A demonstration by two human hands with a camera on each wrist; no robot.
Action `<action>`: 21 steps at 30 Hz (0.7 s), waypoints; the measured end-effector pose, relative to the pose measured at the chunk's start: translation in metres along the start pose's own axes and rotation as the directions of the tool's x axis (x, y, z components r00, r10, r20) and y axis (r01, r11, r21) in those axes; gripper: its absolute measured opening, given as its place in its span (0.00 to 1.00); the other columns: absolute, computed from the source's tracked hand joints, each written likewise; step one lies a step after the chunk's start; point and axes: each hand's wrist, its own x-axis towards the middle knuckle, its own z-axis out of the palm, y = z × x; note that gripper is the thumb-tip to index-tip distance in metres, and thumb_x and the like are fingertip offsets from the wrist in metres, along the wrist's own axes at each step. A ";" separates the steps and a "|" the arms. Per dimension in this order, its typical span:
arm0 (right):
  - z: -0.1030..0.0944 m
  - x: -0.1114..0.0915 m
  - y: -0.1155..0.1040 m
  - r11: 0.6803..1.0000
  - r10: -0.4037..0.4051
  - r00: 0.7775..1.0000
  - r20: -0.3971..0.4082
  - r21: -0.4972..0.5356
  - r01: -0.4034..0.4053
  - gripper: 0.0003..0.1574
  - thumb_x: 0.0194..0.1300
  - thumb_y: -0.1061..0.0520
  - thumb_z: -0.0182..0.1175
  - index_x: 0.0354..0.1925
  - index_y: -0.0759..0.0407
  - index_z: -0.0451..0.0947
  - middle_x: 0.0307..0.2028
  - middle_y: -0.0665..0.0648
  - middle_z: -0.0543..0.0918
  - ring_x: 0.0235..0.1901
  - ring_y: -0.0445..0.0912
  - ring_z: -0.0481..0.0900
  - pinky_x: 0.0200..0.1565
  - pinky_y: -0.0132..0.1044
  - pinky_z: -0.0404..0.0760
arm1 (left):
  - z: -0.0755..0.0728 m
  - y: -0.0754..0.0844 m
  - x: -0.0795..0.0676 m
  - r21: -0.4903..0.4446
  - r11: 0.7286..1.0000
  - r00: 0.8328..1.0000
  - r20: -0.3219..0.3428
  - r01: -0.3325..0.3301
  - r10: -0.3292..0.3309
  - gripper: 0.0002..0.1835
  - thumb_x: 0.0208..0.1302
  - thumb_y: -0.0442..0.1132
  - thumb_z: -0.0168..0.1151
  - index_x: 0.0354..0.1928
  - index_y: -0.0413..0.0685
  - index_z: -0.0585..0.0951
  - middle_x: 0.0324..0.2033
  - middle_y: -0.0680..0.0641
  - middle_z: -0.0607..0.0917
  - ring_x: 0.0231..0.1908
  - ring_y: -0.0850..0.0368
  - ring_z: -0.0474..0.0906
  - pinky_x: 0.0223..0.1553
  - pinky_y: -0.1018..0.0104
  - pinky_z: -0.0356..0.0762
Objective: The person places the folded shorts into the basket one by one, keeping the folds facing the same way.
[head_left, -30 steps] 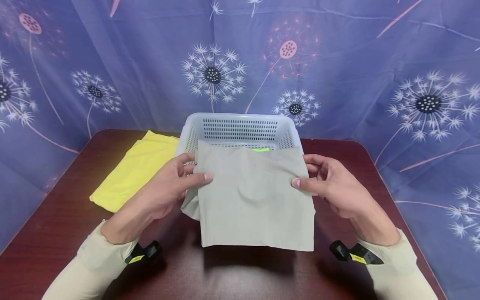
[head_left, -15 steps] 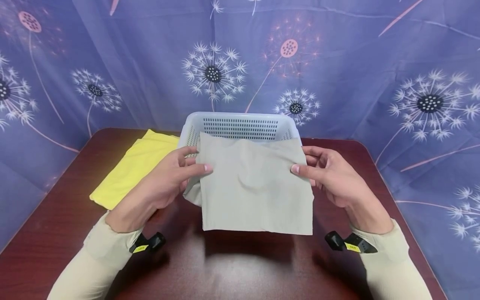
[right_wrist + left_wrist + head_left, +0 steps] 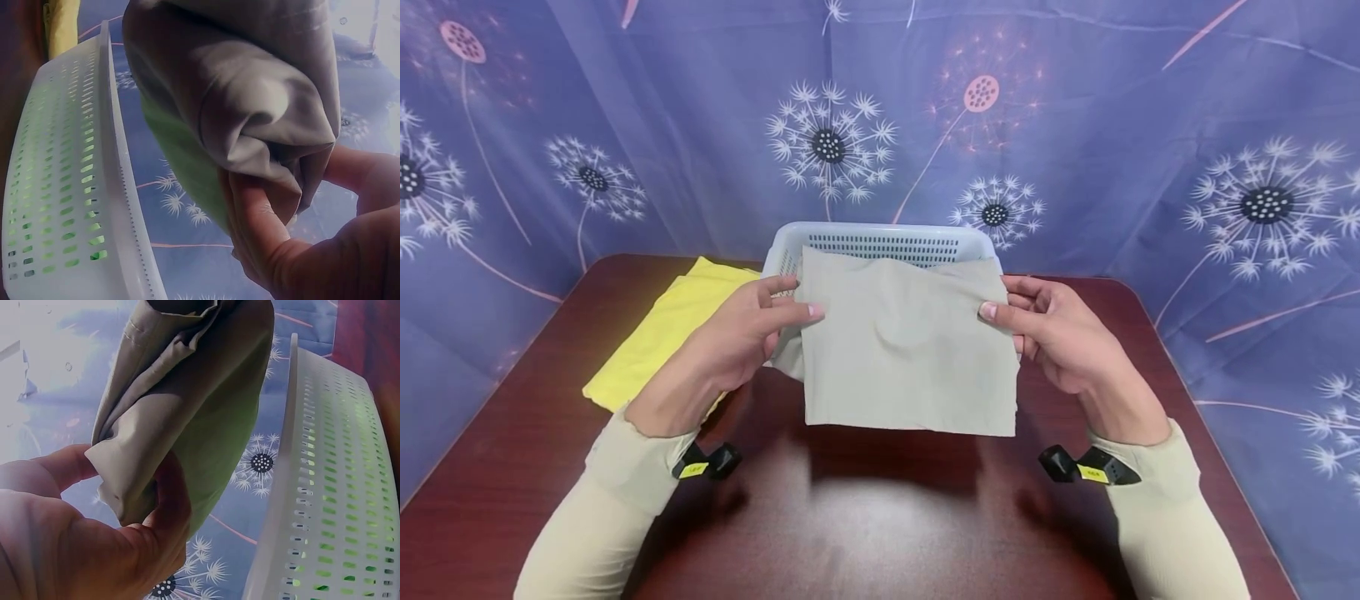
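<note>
A folded light grey cloth garment (image 3: 910,346) hangs between both hands, overlapping the front of a pale plastic basket (image 3: 880,229) in the head view. My left hand (image 3: 741,333) pinches its left edge, thumb on the near face and fingers behind. On the opposite edge my right hand (image 3: 1060,333) grips it the same way. Both wrist views show the cloth's folded layers (image 3: 156,412) bunched between thumb and fingers, held above the basket's rim (image 3: 115,125). Something bright green (image 3: 62,206) shows through the basket's slots.
A folded yellow cloth (image 3: 662,333) lies on the dark red-brown table (image 3: 880,525), left of the basket. Behind the table hangs a blue curtain (image 3: 700,125) with dandelion prints. Each wrist wears a small black camera (image 3: 707,460).
Both hands have carried the grey garment upward in the head view and farther over the basket. The green patch seen inside the basket earlier is now covered from the head view.
</note>
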 end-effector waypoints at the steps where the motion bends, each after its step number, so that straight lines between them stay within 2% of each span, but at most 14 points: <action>1: 0.000 0.001 -0.001 1.000 0.003 1.000 -0.001 0.012 -0.003 0.43 0.74 0.66 0.64 0.78 0.72 0.54 0.50 0.58 0.87 0.34 0.40 0.87 0.29 0.29 0.84 | 0.000 0.001 0.001 -0.004 1.000 1.000 -0.002 0.003 -0.003 0.48 0.74 0.33 0.61 0.83 0.39 0.42 0.48 0.48 0.89 0.45 0.57 0.89 0.48 0.61 0.87; 5: -0.001 0.005 -0.003 0.998 0.012 1.000 0.004 0.056 -0.012 0.45 0.75 0.66 0.62 0.79 0.72 0.51 0.51 0.57 0.87 0.39 0.42 0.89 0.39 0.36 0.89 | -0.002 0.002 0.006 -0.018 1.000 1.000 -0.012 -0.001 0.000 0.47 0.74 0.33 0.61 0.83 0.38 0.42 0.47 0.50 0.89 0.44 0.59 0.89 0.47 0.62 0.88; 7: -0.001 0.007 -0.005 0.998 0.018 1.000 0.002 0.067 -0.018 0.44 0.76 0.66 0.62 0.80 0.72 0.52 0.52 0.57 0.87 0.40 0.43 0.90 0.42 0.38 0.90 | -0.003 0.002 0.008 -0.024 1.000 1.000 -0.003 -0.013 0.013 0.42 0.74 0.33 0.60 0.82 0.35 0.48 0.47 0.50 0.89 0.44 0.60 0.89 0.47 0.62 0.88; 13: -0.002 0.013 -0.007 0.996 0.056 0.998 -0.041 0.077 -0.053 0.51 0.76 0.63 0.62 0.83 0.69 0.45 0.53 0.57 0.84 0.35 0.43 0.90 0.40 0.36 0.89 | -0.005 0.004 0.016 -0.060 0.997 0.998 0.019 -0.051 0.053 0.25 0.76 0.32 0.58 0.70 0.31 0.69 0.44 0.50 0.90 0.42 0.61 0.87 0.45 0.66 0.87; 18: -0.001 0.020 -0.006 0.992 0.060 0.997 -0.058 0.116 -0.052 0.52 0.75 0.63 0.63 0.83 0.68 0.44 0.49 0.57 0.82 0.24 0.40 0.85 0.32 0.31 0.87 | -0.007 0.005 0.023 -0.049 0.997 0.998 -0.015 -0.061 0.060 0.27 0.75 0.32 0.58 0.72 0.28 0.67 0.49 0.51 0.87 0.48 0.65 0.81 0.48 0.72 0.83; 21: -0.001 0.025 -0.005 0.989 0.043 0.998 -0.056 0.146 -0.035 0.46 0.75 0.64 0.63 0.80 0.70 0.50 0.42 0.55 0.83 0.21 0.40 0.83 0.30 0.31 0.86 | -0.008 0.006 0.027 -0.049 0.997 0.998 -0.028 -0.061 0.060 0.30 0.76 0.31 0.57 0.75 0.26 0.63 0.56 0.50 0.81 0.51 0.66 0.77 0.51 0.74 0.81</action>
